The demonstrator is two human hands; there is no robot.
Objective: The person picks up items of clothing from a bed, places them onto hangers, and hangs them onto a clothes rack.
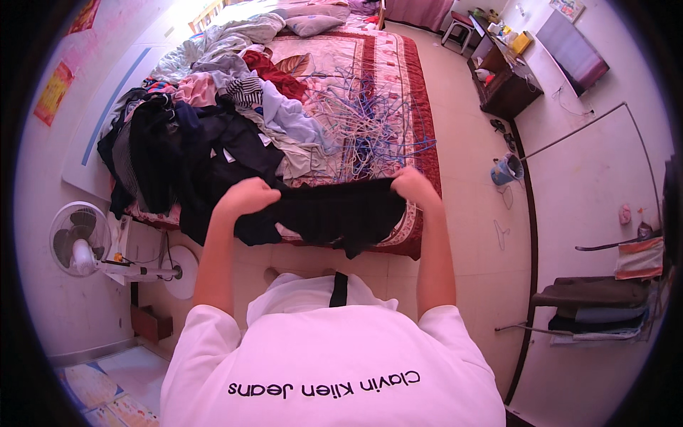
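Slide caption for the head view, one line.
Left hand and right hand hold a black garment between them at the bed, near heaped clothes and tangled hangers.

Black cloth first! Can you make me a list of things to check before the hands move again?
1. Left hand gripping the black cloth: ok, near its top edge.
2. Right hand gripping it too: ok, at the right end.
3. Black cloth apart from the clothes pile: cannot tell, dark overlaps dark on the left.
4. Bed free of clutter just beyond it: not ok, tangled hangers lie there.
5. Fan away from the black cloth: ok, it stands off to the left.
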